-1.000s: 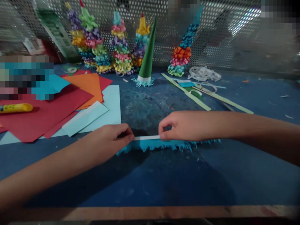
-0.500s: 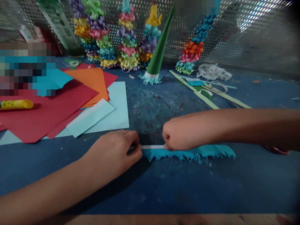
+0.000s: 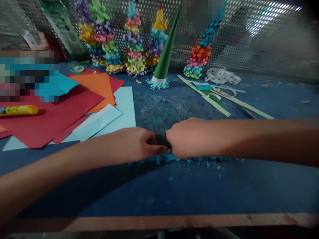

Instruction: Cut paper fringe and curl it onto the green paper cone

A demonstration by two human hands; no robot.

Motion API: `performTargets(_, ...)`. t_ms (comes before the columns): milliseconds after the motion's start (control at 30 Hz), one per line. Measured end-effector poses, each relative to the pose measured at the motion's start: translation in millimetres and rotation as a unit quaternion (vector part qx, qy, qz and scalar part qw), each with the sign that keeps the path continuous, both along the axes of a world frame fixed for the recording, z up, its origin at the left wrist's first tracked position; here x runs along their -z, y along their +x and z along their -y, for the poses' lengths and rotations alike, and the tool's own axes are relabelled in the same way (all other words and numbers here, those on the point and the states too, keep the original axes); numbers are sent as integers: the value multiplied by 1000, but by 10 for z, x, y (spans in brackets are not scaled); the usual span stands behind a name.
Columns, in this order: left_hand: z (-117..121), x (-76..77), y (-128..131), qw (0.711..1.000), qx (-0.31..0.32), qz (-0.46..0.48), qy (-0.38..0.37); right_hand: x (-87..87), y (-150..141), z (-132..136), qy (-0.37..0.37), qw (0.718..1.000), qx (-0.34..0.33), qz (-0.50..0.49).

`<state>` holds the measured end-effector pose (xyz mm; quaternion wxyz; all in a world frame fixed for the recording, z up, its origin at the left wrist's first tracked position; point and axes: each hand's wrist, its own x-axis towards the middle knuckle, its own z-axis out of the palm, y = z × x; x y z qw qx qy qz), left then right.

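Observation:
A blue fringed paper strip [image 3: 191, 160] lies across the tabletop, its cut fringe toward me and most of its upper edge hidden behind my hands. My left hand [image 3: 136, 142] is closed, thumb stretched along the strip, pinching at its upper edge. Close against that thumb tip, my right hand [image 3: 188, 139] is curled with its fingertips down on the same edge. A small pale bit shows where the fingertips meet. Beyond the hands stands a green paper cone [image 3: 166, 58] with a white band and light-blue fringe at its base.
Red sheets [image 3: 62, 113], orange paper [image 3: 99, 86] and a folded light-blue piece [image 3: 99, 121] are piled at left with a yellow-capped tube [image 3: 27, 110]. Behind stand several curled-paper towers [image 3: 136, 43] by a perforated metal panel. Pale green strips [image 3: 249, 106] and tangled white ribbon [image 3: 221, 76] lie at right.
My left hand has slid right along the strip until it meets my right hand, which has shifted slightly left. The white band visible between them is now covered.

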<state>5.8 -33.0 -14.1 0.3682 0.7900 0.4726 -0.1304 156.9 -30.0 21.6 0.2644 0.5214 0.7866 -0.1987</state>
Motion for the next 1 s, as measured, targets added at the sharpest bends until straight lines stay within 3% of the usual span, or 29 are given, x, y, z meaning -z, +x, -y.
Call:
performTargets(100,-130,49,111,996,73,49,-8,28,100,-2,-44,998,-36,39)
performTargets(200,-175,120,159,994,93,49,9,68,268,-6,-49,998,-42,29)
performTargets(333,-127,59,113,997,51,59,31,23,506,-3,-42,999,-10,3)
performTargets(433,-46,-68,-8,996,-21,56,59,-56,624,9,-22,997,21,-77)
performTargets(533,39,-117,-161,997,-55,43,30,-67,640,41,-15,987,32,-160)
performTargets(700,98,-23,-253,995,-58,47,-61,82,517,110,100,976,-35,-190)
performTargets(800,74,0,-174,990,-63,72,-105,109,448,117,110,974,-58,-188)
performTargets(1000,-10,117,-81,978,-56,152,-134,-129,426,58,78,990,-43,-110)
